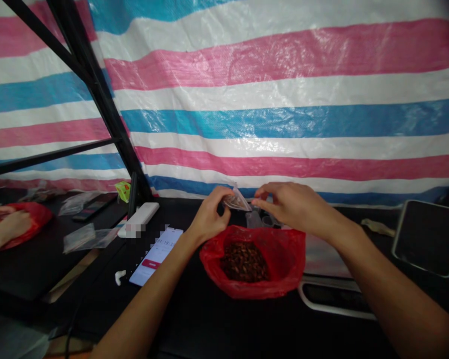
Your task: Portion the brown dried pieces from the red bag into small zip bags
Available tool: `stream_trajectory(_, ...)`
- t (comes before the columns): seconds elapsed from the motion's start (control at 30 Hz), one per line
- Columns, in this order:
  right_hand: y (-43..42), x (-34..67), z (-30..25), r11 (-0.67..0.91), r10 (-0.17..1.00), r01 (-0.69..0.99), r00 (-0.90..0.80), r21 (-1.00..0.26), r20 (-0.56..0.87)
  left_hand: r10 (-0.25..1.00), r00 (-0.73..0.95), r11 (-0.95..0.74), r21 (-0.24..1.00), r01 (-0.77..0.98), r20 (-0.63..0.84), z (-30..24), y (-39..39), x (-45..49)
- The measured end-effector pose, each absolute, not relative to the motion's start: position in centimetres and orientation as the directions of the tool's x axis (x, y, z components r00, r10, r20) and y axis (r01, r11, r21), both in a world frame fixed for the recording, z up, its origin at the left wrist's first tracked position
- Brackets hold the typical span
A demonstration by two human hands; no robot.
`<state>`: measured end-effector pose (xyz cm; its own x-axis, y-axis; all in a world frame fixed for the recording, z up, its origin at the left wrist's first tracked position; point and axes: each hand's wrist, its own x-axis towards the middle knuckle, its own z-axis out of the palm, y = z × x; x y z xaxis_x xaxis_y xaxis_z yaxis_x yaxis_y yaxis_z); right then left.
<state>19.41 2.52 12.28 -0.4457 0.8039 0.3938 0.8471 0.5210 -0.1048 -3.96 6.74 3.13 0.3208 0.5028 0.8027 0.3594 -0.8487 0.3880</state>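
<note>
My left hand (212, 215) is closed in a pinch on a small clear plastic bag (238, 201) with some brownish contents, tilted above the table. Just right of it, my right hand (286, 202) has its fingers curled together near the bag's right end; what they hold, if anything, is too small to tell. Beneath both hands, a red plastic bag (290, 257) lies opened out, with many small dark-brown pieces (245, 262) inside. Small translucent plastic cups (268, 221) stand behind its rim, partly hidden by my right hand.
Left of my arm are a lit phone (159, 254), a white power bank (140, 219) and an earbud (119, 276). A white-rimmed device (336, 299) sits right of the red bag, a dark square panel (428, 239) farther right. Another person's hands (7, 227) work at far left.
</note>
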Motion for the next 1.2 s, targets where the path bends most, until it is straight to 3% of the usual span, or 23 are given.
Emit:
stream_trajectory(0.3, 3.0, 17.7, 10.8, 0.544, 0.838, 0.784, -0.492, -0.298, 0.236, 0.351, 0.361, -0.892, 0.191, 0.41, 0.864, 0.5, 4.0, -3.2)
stream_trajectory(0.43, 3.4, 18.1, 10.5, 0.532, 0.846, 0.757, -0.488, -0.379, 0.212, 0.379, 0.357, -0.87, 0.197, 0.452, 0.854, 0.3, 4.2, -3.1)
stream_trajectory(0.63, 3.8, 17.9, 10.1, 0.473, 0.881, 0.808, -0.427, -0.351, 0.203, 0.477, 0.323, -0.8, 0.251, 0.545, 0.817, 0.1, 3.8, -3.1)
stream_trajectory(0.73, 4.2, 17.3, 9.4, 0.436, 0.9, 0.817, -0.397, -0.378, 0.182, 0.597, 0.246, -0.701, 0.347, 0.624, 0.764, 0.5, 3.4, -3.0)
stream_trajectory(0.8, 4.4, 16.8, 8.7, 0.431, 0.902, 0.805, -0.402, -0.408, 0.16, 0.704, 0.219, -0.642, 0.472, 0.604, 0.676, 0.6, 3.5, -2.7)
stream_trajectory(0.97, 4.2, 15.9, 7.7, 0.461, 0.886, 0.798, -0.439, -0.388, 0.149, 0.909, 0.214, -0.401, 0.89, 0.216, 0.358, -0.1, 4.8, -2.4)
stream_trajectory(1.03, 4.0, 15.8, 7.6, 0.459, 0.887, 0.812, -0.443, -0.36, 0.133, 0.916, 0.264, -0.335, 0.938, 0.09, 0.301, -0.4, 5.3, -2.5)
stream_trajectory(1.2, 4.0, 16.2, 7.6, 0.441, 0.895, 0.816, -0.428, -0.374, 0.121, 0.889, 0.323, -0.324, 0.944, -0.059, 0.326, -0.7, 5.4, -2.6)
